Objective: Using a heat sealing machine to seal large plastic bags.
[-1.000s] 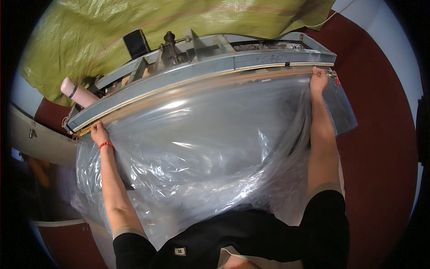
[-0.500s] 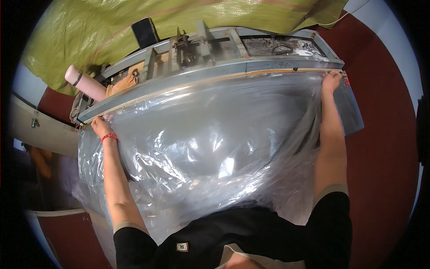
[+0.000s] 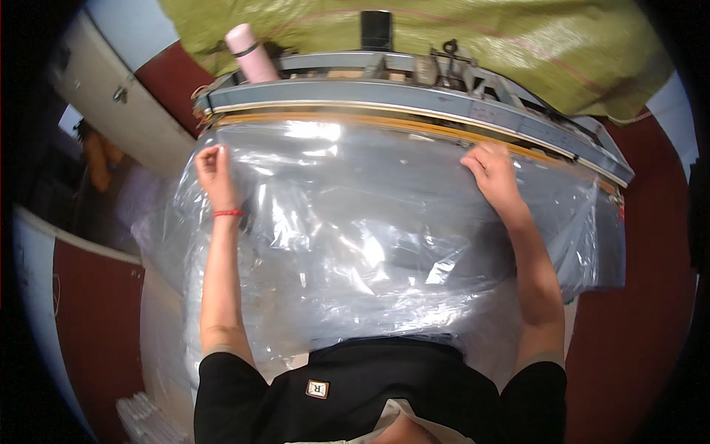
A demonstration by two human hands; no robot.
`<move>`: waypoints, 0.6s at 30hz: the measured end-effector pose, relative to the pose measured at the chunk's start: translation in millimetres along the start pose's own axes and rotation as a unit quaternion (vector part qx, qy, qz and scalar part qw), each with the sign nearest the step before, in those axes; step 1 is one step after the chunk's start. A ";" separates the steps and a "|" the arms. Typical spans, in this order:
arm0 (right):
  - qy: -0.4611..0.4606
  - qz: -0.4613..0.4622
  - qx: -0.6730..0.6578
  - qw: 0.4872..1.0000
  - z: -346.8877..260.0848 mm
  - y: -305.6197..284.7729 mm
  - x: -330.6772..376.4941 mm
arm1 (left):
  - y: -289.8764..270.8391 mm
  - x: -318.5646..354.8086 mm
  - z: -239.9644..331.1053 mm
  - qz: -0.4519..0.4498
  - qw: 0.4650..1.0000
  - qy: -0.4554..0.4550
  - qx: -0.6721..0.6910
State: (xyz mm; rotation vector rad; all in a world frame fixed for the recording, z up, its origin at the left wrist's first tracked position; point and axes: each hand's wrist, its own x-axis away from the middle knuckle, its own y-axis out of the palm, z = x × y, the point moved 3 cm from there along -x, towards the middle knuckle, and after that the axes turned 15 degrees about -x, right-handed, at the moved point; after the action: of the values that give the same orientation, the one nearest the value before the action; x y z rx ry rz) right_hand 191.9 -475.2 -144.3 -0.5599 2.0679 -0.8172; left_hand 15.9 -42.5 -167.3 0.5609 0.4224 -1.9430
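Note:
A wide sheet of clear plastic film [image 3: 347,222] lies wrinkled and glossy in front of me, its far edge along a long grey metal frame [image 3: 355,96] with orange-yellow strips [image 3: 399,123]. My left hand [image 3: 214,174], a red beaded bracelet at its wrist, is over the film's far left part, just short of the strips. Its thumb and fingers are curled together; whatever is between them does not show. Over the far right part is my right hand [image 3: 494,174], fingers bent and closed, just in front of the strips. Its fingertips are turned left and their contents are hidden.
On the frame's left end a pink bottle [image 3: 253,55] leans. A black flat object [image 3: 376,31] stands behind it, against a yellow-green woven sheet [image 3: 473,37]. A pale door [image 3: 122,96] is at the left, and bundled clear material [image 3: 144,418] lies low left.
Both hands have come off the frame's edge toward me, the right one also moving inward. The film's right corner now lies loose beyond my right hand. The view has shifted left.

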 end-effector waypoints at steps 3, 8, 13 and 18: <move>0.173 0.010 -0.235 0.957 22.7 15.0 23.2 | -23.8 1.8 -39.7 -0.085 0.971 -0.013 -0.223; 0.233 0.172 -0.072 0.954 86.5 -78.1 107.5 | -31.7 12.9 -52.8 -0.263 0.824 0.168 -0.473; 0.297 0.231 0.040 0.926 140.9 -190.4 241.3 | -18.7 58.4 -14.7 -0.397 0.712 0.192 -0.546; 0.315 0.228 0.055 0.920 153.3 -211.9 281.2 | -20.6 54.1 -12.0 -0.354 0.736 0.173 -0.551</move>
State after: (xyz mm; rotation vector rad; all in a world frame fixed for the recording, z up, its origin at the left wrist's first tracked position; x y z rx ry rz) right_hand 180.6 -853.3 -211.0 0.3001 2.5592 -0.8903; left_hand -20.3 -68.0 -206.4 -0.0930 2.0966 -1.7962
